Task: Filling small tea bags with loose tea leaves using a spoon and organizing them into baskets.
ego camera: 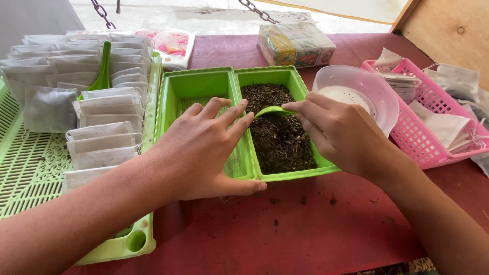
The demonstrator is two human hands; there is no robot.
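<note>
green plastic scoop (272,111) pinched in the right hand (340,133), dipping into loose tea (277,132) at twelve o'clock; left hand (204,150), fingers spread, steadies the two-compartment tray (204,84) at nine.

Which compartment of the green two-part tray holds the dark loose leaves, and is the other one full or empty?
Right compartment holds leaves; left compartment looks empty, bare floor showing.
</note>
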